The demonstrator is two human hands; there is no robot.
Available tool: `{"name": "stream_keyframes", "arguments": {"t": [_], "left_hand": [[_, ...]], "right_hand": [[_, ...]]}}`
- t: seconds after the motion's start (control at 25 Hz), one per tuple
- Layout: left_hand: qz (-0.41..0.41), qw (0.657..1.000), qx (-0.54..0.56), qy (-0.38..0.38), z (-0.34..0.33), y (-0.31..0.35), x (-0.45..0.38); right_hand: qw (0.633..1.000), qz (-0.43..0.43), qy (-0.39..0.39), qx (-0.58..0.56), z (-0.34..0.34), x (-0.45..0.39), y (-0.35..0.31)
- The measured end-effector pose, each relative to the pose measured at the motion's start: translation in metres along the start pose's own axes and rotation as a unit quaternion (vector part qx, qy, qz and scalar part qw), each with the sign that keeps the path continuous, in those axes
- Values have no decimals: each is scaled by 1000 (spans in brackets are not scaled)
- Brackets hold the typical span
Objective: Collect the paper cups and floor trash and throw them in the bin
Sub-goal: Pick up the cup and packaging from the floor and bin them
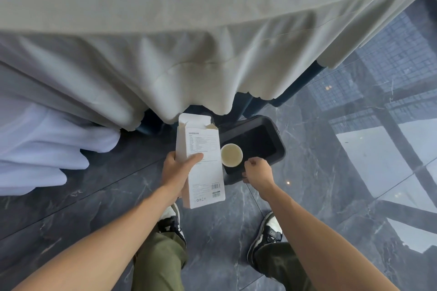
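Observation:
My left hand grips a tall white cardboard box with its top flap open, held upright above the floor. A black rectangular bin stands on the floor just right of the box, partly under the table's edge. A white paper cup, seen from above with its mouth up, sits over the bin's near left corner. My right hand is at the bin's near rim with its fingers curled, the knuckles right beside the cup. Whether those fingers hold the cup is hidden.
A table draped in a cream cloth fills the upper view, with dark legs showing below the hem. White fabric bunches at the left. The floor is dark glossy marble. My two shoes stand behind the bin.

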State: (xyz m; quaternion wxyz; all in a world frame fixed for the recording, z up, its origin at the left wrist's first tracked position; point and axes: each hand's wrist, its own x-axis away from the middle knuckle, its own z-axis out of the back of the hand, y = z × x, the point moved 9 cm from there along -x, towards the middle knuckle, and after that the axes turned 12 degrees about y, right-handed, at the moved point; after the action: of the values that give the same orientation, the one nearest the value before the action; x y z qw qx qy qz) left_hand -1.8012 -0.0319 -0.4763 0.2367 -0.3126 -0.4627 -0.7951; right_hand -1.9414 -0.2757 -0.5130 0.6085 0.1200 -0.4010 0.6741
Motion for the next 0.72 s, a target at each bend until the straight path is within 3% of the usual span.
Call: {"name": "stream_keyframes", "arguments": {"t": [0.12, 0.24, 0.36, 0.48, 0.6, 0.72], "left_hand": [[-2, 1000, 3, -5, -1, 7, 9], [-8, 1000, -6, -26, -15, 21, 24], [8, 999, -18, -33, -37, 31, 37], [57, 996, -34, -55, -69, 30, 52], [108, 991, -45, -68, -94, 22, 66], [135, 987, -61, -67, -108, 9, 66]], "right_hand": [[998, 16, -34, 54, -2, 5, 10], [998, 6, -67, 9, 13, 22, 7], [978, -26, -186, -94, 25, 50, 4], [950, -44, -282, -126, 42, 73, 7], [951, -61, -266, -143, 62, 73, 23], [962, -88, -192, -172, 82, 56, 38]]}}
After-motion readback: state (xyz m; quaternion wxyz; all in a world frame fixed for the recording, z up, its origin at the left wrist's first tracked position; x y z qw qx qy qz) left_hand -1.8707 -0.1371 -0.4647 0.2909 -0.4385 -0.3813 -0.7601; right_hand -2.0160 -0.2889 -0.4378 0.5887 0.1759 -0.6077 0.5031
